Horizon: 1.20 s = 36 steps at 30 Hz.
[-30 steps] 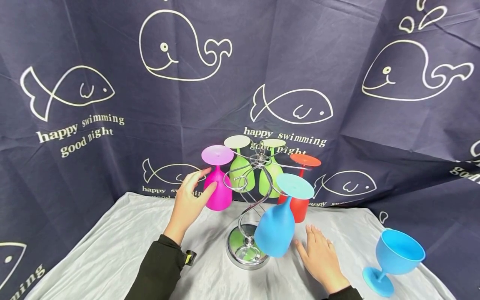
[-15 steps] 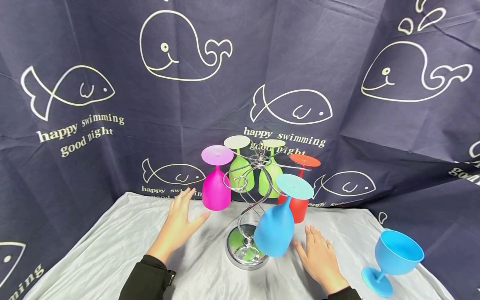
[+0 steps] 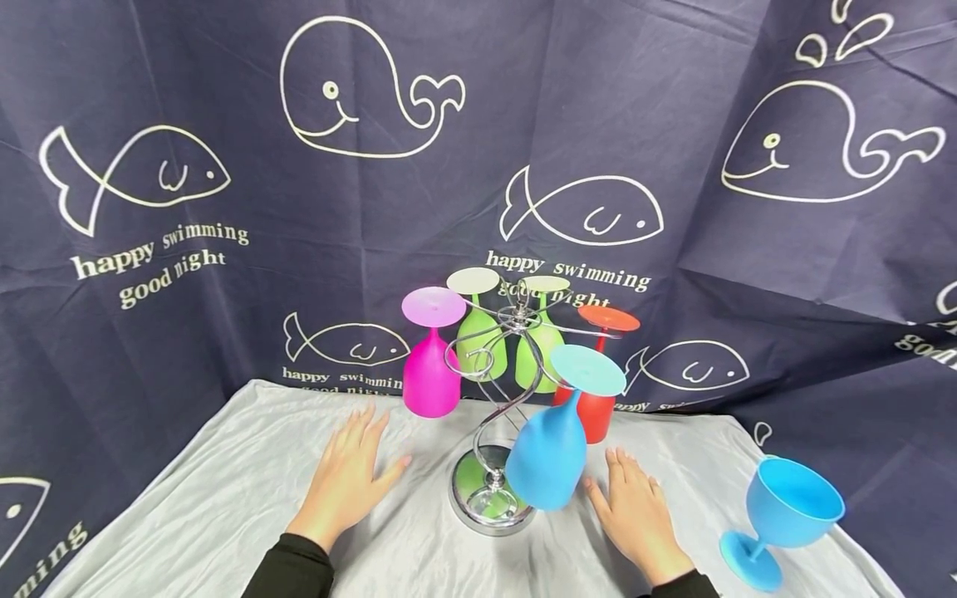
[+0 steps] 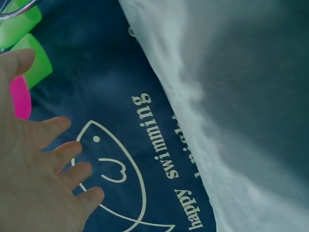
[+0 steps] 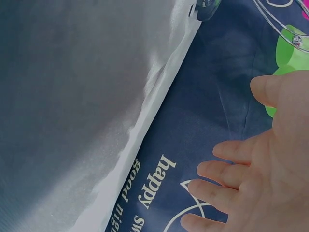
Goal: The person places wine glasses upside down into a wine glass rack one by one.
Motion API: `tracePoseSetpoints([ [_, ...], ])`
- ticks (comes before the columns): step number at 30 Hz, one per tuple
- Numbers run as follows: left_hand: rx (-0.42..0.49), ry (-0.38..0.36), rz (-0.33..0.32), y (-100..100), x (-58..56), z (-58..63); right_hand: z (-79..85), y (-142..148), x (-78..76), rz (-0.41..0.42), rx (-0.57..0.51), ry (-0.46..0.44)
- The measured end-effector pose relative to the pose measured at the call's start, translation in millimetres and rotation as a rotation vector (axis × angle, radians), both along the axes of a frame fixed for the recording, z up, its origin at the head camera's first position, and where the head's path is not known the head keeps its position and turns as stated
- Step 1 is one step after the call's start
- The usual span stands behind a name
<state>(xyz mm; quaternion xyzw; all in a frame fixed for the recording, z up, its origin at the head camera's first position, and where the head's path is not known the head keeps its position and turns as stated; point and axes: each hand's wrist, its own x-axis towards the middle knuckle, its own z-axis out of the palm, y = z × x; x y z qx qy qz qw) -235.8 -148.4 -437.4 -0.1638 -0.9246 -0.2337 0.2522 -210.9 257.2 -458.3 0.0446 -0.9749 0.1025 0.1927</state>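
Observation:
A chrome spiral goblet rack (image 3: 495, 490) stands mid-table with goblets hanging upside down from its wire loops. The magenta goblet (image 3: 432, 378) hangs on the left, two green goblets (image 3: 482, 345) at the back, a red goblet (image 3: 598, 411) on the right and a blue goblet (image 3: 549, 453), tilted, in front. My left hand (image 3: 347, 477) is spread left of the rack, below and apart from the magenta goblet, holding nothing. Fingers extended, my right hand (image 3: 635, 515) lies low beside the hanging blue goblet, also holding nothing. Both wrist views show relaxed, spread fingers.
A second blue goblet (image 3: 796, 502) stands upright on the table at the far right, beyond my right hand. A silvery cloth (image 3: 224, 498) covers the table. Behind it hangs a dark blue curtain (image 3: 478, 208) with whale and fish drawings.
My left hand has come away from the magenta goblet, moving down and left toward the tabletop. The goblet stays hanging on the rack. My right hand has hardly moved.

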Motion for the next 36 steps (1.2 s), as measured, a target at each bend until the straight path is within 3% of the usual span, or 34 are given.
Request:
tracePoseSetpoints([
  [12, -0.067, -0.035, 0.016, -3, 4.9, -15.8, -0.9, -1, 1.3, -0.001, -0.003, -0.012],
  [30, -0.074, -0.018, 0.015, -3, 6.8, -17.6, -2.0, -2, 1.5, 0.000, 0.009, 0.002],
  [36, -0.077, -0.024, 0.015, -2, 7.0, -17.6, 7.5, 2, 4.8, 0.012, -0.010, 0.023],
])
